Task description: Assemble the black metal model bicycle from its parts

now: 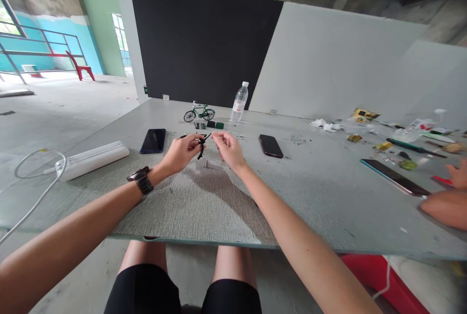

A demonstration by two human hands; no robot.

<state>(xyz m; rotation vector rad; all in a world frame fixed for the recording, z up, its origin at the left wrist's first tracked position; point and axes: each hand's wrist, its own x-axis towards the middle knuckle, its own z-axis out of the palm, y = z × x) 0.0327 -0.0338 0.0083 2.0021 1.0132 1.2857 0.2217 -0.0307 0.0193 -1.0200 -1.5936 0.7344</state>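
Note:
My left hand (182,152), with a dark watch on its wrist, pinches a small black part (201,146) with thin arms, its kind too small to make out. Close on the right, my right hand (229,148) has its thumb and fingers pressed together at the tip of that part; whatever lies between them is hidden. Behind both hands stands a small green model bicycle (199,112). Small dark green and black blocks (215,124) lie in front of it. A tiny upright piece (206,164) sits on the table just below the hands.
Phones lie left (153,140) and right (271,146) of my hands. A water bottle (239,102) stands at the back. A white power strip (93,159) with a cable is at the left. A co-worker's hand (458,174), another phone (394,176) and scattered packets are at the right.

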